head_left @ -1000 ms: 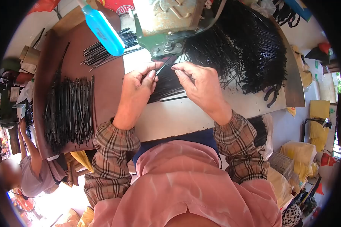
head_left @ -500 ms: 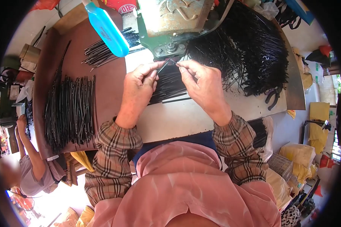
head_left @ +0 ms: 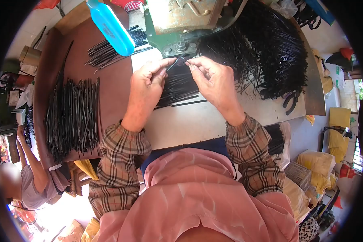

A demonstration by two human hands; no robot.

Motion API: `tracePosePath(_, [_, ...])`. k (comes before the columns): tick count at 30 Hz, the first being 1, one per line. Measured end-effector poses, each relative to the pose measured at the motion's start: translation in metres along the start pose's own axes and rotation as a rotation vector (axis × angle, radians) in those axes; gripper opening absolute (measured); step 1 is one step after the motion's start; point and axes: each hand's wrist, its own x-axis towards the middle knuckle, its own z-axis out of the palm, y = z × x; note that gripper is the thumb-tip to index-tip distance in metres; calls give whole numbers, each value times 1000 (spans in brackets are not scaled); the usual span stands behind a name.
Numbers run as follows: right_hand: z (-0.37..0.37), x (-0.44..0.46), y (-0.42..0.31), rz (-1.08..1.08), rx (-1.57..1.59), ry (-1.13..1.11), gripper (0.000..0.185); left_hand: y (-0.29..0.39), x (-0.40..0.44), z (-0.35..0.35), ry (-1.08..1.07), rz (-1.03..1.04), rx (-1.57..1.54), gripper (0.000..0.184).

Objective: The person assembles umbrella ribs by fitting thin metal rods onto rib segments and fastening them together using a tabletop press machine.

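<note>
My left hand (head_left: 148, 84) is closed, pinching a thin dark strip (head_left: 172, 63) between thumb and forefinger. Facing it, my right hand (head_left: 215, 82) is closed too, its fingertips pinched near the strip's far end; whatever lies between them is too small to make out. Both hands are just in front of the green machine base (head_left: 171, 49) with its bolts. Below and between them, a pile of thin black strips (head_left: 179, 89) lies on the pale worktop (head_left: 181, 125). The machine's metal block (head_left: 185, 16) stands above my fingertips.
Bundled black strips (head_left: 74, 117) lie left on the brown sheet (head_left: 115, 92), more strips (head_left: 105, 52) behind. A large black heap (head_left: 278, 52) fills the right, pliers (head_left: 290, 101) beside it. A blue lamp (head_left: 111, 30) hangs overhead. Another person (head_left: 36, 181) sits at far left.
The view has shifted slightly, so the table and machine appear a little higher. Both hands keep their pinch by the machine, with only a slight change in the strip's angle.
</note>
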Motion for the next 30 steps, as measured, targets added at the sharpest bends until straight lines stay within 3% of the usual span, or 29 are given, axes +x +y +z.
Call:
tracePosePath(7, [11,16,32,-6,264,-14,11,-2,18,-6,-37,-48,-102,30])
tracePosePath(10, [11,25,35,-26,219,7,12,3,26,-6,-36,-9,-108,29])
tracePosePath(19, [15,33,34,-16,193,64,13,-2,39,4,90,225,101,31])
tracePosePath(22, [17,32,34,19,224,64,13,-3,37,3,157,437,421,32])
tracePosePath(30, [7,36,30,47,248,-4,15,3,38,0,154,496,582,38])
